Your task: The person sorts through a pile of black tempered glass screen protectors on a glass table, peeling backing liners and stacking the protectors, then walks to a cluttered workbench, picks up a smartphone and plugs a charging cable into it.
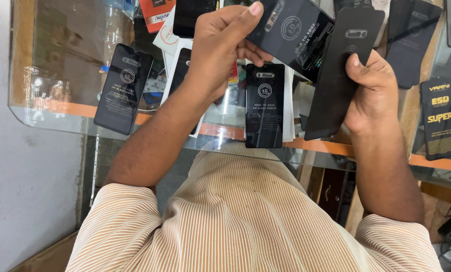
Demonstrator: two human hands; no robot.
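Observation:
My left hand [220, 48] grips the lower edge of a black screen-protector packet [291, 30] with white print, tilted above the glass counter. My right hand [371, 93] holds a plain black flat sleeve [339, 75] upright, thumb pressed on its face. The two pieces overlap slightly at the top, with the sleeve in front of the packet's right edge. Both are held in the air over the counter.
On the glass counter [59, 113] lie more black packets: one at the left [123, 88], one in the middle [264, 105], one with yellow print at the right [440, 118]. White and orange packets [155, 15] and other dark sleeves [412, 40] crowd the far side.

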